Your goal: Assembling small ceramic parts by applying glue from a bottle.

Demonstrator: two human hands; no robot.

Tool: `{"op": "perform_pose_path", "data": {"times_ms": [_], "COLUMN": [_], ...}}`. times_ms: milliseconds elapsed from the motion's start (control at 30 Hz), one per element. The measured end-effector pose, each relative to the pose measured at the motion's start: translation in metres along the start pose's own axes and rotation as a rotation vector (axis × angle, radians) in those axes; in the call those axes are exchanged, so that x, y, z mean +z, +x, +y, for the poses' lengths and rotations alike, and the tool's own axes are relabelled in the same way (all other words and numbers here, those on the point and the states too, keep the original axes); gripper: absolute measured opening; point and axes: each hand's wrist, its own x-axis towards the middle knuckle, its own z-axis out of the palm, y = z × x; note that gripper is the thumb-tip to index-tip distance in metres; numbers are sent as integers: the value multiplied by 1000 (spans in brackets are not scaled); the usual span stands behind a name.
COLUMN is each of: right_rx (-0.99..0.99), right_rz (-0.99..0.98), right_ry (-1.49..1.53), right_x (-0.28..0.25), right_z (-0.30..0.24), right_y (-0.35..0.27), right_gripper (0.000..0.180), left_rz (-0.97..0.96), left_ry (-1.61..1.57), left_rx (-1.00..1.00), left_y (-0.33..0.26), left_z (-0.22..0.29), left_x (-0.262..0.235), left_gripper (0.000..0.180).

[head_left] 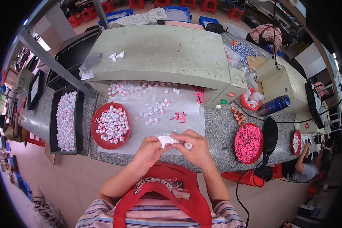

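And here we are, mid-piece! My left grip (150, 149) is pinching a crumpled white piece (167, 140), right in front of my body, and my right grip (195, 148) closes on its other side, with a small white bottle (188, 146) tucked in the fingers. This one isn't finished, I'd say. Left of my left grip, a red bowl (98, 140) sits well filled with white-and-pink pieces, and farther left a black tray (79, 129) carries plenty more; I'd guess those are done, though I can't be sure. Ahead of both grips, loose white pieces (150, 113) and a few pink-and-black bits (180, 117) dot the paper on the desk (216, 133). Right of my right grip, a second red bowl (250, 162) brims with such bits: plenty left, by my reckoning!
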Motion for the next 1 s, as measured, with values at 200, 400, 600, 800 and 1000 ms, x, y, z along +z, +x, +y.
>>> {"op": "perform_pose_path", "data": {"times_ms": [200, 400, 600, 800, 1000], "right_rx": [54, 118, 824, 830, 763], "right_rz": [5, 35, 408, 426, 326], "right_ry": [-204, -357, 84, 281, 348], "right_x": [20, 28, -29, -24, -8], "right_z": [2, 50, 134, 104, 51], "right_y": [-11, -34, -53, -46, -44], "right_gripper": [19, 17, 21, 21, 22], "left_rz": [102, 312, 804, 673, -66], "left_ry": [-109, -193, 313, 1415, 954], "left_rx": [-104, 16, 555, 838, 291], "left_y": [-3, 7, 17, 48, 50], "left_z": [-11, 5, 71, 32, -53], "left_x": [-19, -59, -161, -131, 7], "left_gripper": [19, 23, 23, 24, 22]}}
